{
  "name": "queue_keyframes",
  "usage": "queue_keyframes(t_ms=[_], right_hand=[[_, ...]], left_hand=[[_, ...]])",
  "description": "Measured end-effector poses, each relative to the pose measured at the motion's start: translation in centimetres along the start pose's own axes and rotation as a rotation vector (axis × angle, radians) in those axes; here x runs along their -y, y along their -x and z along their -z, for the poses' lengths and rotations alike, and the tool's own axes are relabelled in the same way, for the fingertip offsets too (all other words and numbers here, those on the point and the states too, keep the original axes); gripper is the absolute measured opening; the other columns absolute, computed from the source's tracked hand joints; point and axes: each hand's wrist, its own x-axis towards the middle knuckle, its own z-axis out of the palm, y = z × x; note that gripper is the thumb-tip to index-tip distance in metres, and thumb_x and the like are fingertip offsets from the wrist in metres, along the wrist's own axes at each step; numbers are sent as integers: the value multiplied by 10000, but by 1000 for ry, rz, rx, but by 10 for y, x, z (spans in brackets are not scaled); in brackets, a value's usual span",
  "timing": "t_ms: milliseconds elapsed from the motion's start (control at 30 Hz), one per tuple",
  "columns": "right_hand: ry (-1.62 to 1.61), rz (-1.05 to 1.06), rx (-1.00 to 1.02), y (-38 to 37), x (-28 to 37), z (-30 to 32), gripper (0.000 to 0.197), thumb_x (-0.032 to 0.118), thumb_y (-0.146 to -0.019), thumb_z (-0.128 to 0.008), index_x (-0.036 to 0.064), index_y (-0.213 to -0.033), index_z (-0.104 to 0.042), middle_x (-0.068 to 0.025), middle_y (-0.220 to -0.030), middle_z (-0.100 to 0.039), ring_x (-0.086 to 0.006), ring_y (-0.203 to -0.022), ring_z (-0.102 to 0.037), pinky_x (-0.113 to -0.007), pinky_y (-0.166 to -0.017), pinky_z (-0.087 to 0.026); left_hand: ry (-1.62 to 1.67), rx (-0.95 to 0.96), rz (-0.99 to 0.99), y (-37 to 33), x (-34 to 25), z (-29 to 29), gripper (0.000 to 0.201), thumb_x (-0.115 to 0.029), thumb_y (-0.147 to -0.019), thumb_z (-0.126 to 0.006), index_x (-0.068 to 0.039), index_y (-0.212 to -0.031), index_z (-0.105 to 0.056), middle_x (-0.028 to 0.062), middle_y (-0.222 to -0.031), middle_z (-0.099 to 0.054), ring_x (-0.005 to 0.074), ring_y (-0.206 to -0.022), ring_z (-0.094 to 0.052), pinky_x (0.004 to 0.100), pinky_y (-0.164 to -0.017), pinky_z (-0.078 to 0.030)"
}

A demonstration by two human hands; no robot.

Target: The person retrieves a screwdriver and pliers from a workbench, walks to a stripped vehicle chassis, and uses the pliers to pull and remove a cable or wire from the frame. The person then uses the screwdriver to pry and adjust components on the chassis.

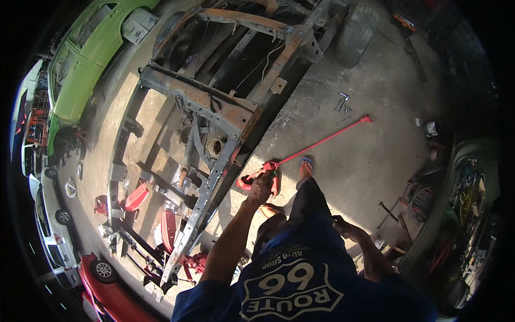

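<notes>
My left hand (261,185) is closed, its fingers curled beside the near end of a red-painted metal part (274,187). A small dark green thing shows at the fingertips, too small to name. From this part a long thin red rod (324,140) runs to the far right, ending in a red knob-like piece (366,118). Whether the hand grips the part or is only in front of it is hard to tell. My right hand (348,229) hangs loosely by my right hip with its fingers apart, holding nothing.
To the left stands a rusty vehicle frame (201,96) with red suspension parts (168,231). A tire (358,36) is at the far end. Several tools (342,102) lie on the concrete. A coiled hose (420,201) is at right; a green car (86,64) is at far left.
</notes>
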Motion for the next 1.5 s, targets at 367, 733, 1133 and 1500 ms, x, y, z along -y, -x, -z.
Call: queue_keyframes(t_ms=[367,733,1133,1500], right_hand=[[39,-45,288,-17,-47,-35,907,637,-732,-829,71,-1387,-555,-130,-1318,-635,-258,-1275,-548,-393,-1098,-408],[305,-132,-156,-52,-115,-36,575,396,-745,-841,48,-1134,-600,-222,-1060,-687,-436,-1061,-657,-507,-866,-539],[-818,171,-904,-189,8,-169,375,159,-836,-805,-1,-1095,-585,-84,-930,-659,-184,-836,-579,-343,-780,-501],[-579,306,-632,-238,125,-214,568,262,-807,-828,54,-1259,-554,-165,-1036,-719,-286,-947,-721,-406,-842,-541]], left_hand=[[-407,-52,-111,-254,-14,181,326,-133,-911,-687,-55,-1199,-556,240,-976,-710,456,-939,-694,510,-748,-543],[-820,399,-143,-393,-5,178,486,-202,-926,-722,-44,-1342,-528,220,-1034,-707,389,-982,-699,456,-839,-526],[-955,691,-264,-410,47,158,632,-326,-934,-734,-4,-1418,-487,261,-1126,-653,377,-1021,-653,430,-903,-493],[-1077,964,-265,-412,39,146,420,-203,-941,-730,-25,-1278,-552,163,-974,-626,279,-908,-593,375,-853,-482]])
